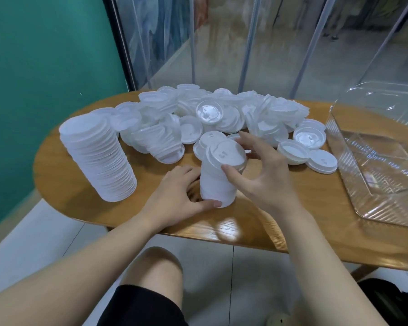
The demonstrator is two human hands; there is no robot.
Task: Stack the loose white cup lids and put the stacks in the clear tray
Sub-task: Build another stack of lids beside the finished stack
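- Near the front edge of the wooden table [85, 208], my left hand [177, 196] grips the base of the small stack [218, 184], with the thumb curled across its foot and the other fingers behind it.
- My right hand [266, 175] pinches the top lid [226, 154] between thumb and fingers; this lid sits a little tilted on the stack.
- By my judgement the step is the seating of one more lid, so stacking is in progress and not finished.
- A taller stack [99, 158] stands leaning near the left edge, well apart from my hands.
- The loose lids [222, 114] lie in a big heap across the back half of the table, some just beside my right fingers.
- The clear tray [386, 203] sits at the right edge, and I see no lids in it.
- Next I think I must press the tilted lid straight so it nests, while the left hand keeps the base from sliding.
- Much work remains, I judge, because most lids are unstacked.
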